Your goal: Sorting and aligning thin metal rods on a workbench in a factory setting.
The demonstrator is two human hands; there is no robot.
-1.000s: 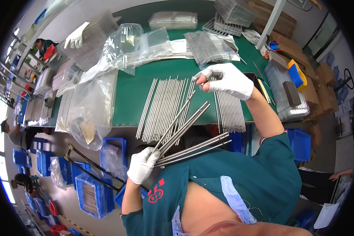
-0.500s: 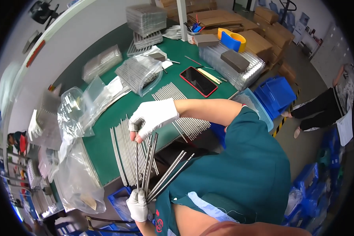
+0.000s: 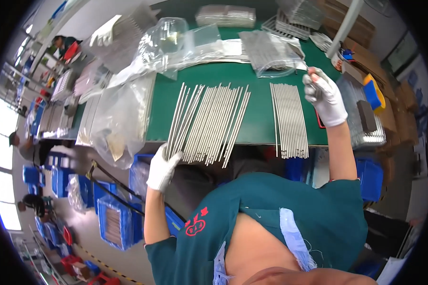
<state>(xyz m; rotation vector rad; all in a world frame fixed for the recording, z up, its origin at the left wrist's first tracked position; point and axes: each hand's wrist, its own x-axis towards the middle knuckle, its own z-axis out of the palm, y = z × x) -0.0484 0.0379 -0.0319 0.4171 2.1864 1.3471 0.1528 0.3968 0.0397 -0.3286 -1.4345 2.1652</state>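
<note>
rods (image 3: pixel 181 114) extend beyond left hand (image 3: pixel 161 170), lower ends pinched between thumb and fingers; right hand (image 3: pixel 327 97) curled, grip unclear.

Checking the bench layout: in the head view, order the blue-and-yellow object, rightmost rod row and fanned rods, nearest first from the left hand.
1. Fanned rods, gripped by the left hand.
2. Rightmost rod row, to the hand's right on the green table.
3. Blue-and-yellow object, farther right.
</note>
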